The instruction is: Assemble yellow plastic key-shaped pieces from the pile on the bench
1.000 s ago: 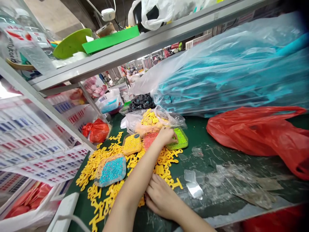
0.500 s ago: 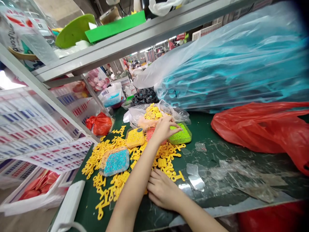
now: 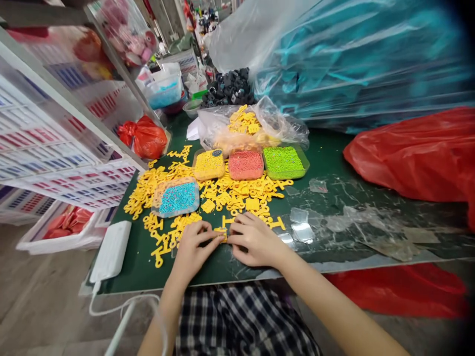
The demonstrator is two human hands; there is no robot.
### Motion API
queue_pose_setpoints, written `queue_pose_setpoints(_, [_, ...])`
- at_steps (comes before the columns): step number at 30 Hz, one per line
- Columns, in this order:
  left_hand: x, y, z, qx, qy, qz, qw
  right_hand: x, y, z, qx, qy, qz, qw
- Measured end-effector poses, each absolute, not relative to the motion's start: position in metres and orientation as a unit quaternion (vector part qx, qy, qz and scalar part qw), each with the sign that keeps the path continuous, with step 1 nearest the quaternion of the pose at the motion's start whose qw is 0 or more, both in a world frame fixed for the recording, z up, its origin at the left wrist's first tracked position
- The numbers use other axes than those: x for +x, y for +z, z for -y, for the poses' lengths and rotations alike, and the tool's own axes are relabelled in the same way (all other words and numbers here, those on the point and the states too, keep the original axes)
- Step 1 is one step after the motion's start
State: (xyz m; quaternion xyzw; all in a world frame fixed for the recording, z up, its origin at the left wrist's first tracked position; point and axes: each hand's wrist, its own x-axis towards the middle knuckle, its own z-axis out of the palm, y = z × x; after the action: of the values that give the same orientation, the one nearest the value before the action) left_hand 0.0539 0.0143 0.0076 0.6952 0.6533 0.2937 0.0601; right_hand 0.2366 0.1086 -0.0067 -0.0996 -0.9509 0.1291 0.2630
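My left hand (image 3: pixel 193 247) and my right hand (image 3: pixel 254 241) meet near the front edge of the green table (image 3: pixel 334 168). Both pinch one small yellow plastic piece (image 3: pixel 221 232) between their fingertips. Just beyond them lies a spread of yellow plastic pieces (image 3: pixel 222 193). Small trays of beads stand among the pieces: a blue tray (image 3: pixel 177 197), a yellow tray (image 3: pixel 209 164), a pink tray (image 3: pixel 245 164) and a green tray (image 3: pixel 283 162).
A clear bag of more yellow pieces (image 3: pixel 247 123) sits behind the trays. A red plastic bag (image 3: pixel 411 148) and a large clear-wrapped teal bundle (image 3: pixel 363 59) fill the right. Black parts (image 3: pixel 228 86) and a small red bag (image 3: pixel 146 136) lie at the back; a white power strip (image 3: pixel 110 249) at the left edge.
My left hand has drawn back from the green bead tray to the table's front edge and joined my right hand on a yellow piece. The view has tilted downward.
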Motion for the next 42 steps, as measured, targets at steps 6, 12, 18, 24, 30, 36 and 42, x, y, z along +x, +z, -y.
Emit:
queue_pose_setpoints(6, [0.054,-0.009,-0.002,0.713,0.295,-0.636,0.011,0.235,-0.008,-0.109,-0.107,0.137,0.950,0.260])
queue_pose_setpoints(12, [0.053,-0.010,-0.003,0.712,0.274,-0.646,0.018,0.234,-0.010,-0.109,-0.112,0.148,0.954,0.235])
queue_pose_setpoints(18, [0.052,-0.014,-0.002,0.719,0.268,-0.641,0.024,0.233,-0.010,-0.108,-0.111,0.145,0.954,0.237])
queue_pose_setpoints(24, [0.049,-0.015,-0.003,0.710,0.288,-0.642,0.026,0.233,-0.011,-0.109,-0.108,0.137,0.952,0.250])
queue_pose_setpoints(30, [0.048,-0.012,-0.002,0.692,0.317,-0.648,0.004,0.234,-0.009,-0.111,-0.124,0.127,0.953,0.247])
queue_pose_setpoints(36, [0.057,-0.011,-0.004,0.743,0.244,-0.622,-0.038,0.235,-0.010,-0.110,-0.130,0.126,0.951,0.251])
queue_pose_setpoints(42, [0.061,-0.008,-0.004,0.749,0.198,-0.629,-0.060,0.235,-0.010,-0.110,-0.130,0.119,0.945,0.275])
